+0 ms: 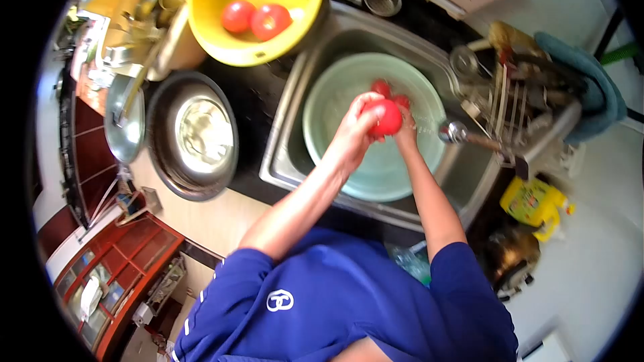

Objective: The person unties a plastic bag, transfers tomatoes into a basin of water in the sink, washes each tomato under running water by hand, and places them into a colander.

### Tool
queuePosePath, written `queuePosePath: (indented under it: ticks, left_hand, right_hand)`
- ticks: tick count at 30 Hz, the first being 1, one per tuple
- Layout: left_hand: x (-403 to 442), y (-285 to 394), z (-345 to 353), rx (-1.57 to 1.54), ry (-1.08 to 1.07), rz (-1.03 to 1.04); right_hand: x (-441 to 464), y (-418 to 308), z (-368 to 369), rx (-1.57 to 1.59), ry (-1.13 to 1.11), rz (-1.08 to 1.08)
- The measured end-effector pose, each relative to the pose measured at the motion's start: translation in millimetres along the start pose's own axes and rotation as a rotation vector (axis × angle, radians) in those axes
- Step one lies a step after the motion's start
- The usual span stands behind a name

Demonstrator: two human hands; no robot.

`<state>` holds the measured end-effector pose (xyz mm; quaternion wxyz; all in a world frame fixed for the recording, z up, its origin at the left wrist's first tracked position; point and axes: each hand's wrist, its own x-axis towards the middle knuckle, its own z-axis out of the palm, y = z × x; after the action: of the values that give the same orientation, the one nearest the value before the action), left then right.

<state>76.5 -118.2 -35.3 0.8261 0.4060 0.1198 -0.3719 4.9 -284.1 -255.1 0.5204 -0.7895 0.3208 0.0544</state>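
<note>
My left hand (357, 123) is wrapped round a red tomato (388, 118), holding it above the water of a pale green basin (322, 151). Close against the tomato's right side is my right hand (406, 133); its fingers are blurred and partly hidden, so I cannot tell whether it grips the tomato too. Just beyond the hands, another tomato (380, 87) lies in the water, with more red beside it, partly covered. The basin sits inside a steel sink (285, 154).
Two tomatoes lie in a yellow bowl (208, 33) at the upper left. Below it stands a dark-rimmed metal bowl (161, 141). A faucet (456, 132) reaches over the basin from the right, near a dish rack (506, 104) and a yellow bottle (533, 202).
</note>
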Motion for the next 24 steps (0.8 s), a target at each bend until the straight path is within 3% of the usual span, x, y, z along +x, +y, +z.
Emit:
queuePosePath:
  ticks: [1, 3, 4, 6, 7, 10, 12, 15, 17, 19, 22, 24]
  left_hand:
    - [-12, 27, 1, 0.057, -0.033, 0.104]
    - [-30, 91, 2, 0.503, -0.02, 0.483]
    - [-37, 123, 1, 0.754, 0.026, 0.653]
    - [-29, 161, -10, 0.883, 0.132, 0.909]
    - [-15, 186, -30, 1.247, 0.173, 1.062]
    - [22, 226, -48, 1.636, 0.204, 1.049]
    - [49, 239, -51, 1.744, 0.109, 1.033]
    - [82, 245, -48, 1.886, 0.041, 1.044]
    - [98, 252, -52, 1.916, -0.077, 0.923]
    - [97, 241, -49, 1.997, 0.055, 1.011]
    - [59, 215, -24, 1.788, 0.031, 1.158]
    - [17, 165, 15, 1.371, 0.002, 0.933]
  right_hand:
    - [5, -17, 16, -0.166, 0.033, 0.0]
    - [-6, -55, 33, -0.508, 0.105, 0.027]
    - [-6, -61, 41, -0.539, 0.058, 0.082]
    - [0, -67, 48, -0.612, -0.03, 0.189]
    - [2, -67, 51, -0.624, -0.062, 0.194]
    - [0, -55, 52, -0.626, -0.131, 0.216]
    - [-7, -48, 45, -0.558, -0.134, 0.218]
    - [-11, -16, 31, 0.213, -0.25, 0.362]
    - [-27, -27, 14, 0.869, -0.248, 0.503]
    - [-43, -49, -7, 1.239, -0.258, 0.539]
    - [-53, -76, -38, 1.424, -0.41, 0.397]
    - [-55, -83, -47, 1.484, -0.376, 0.364]
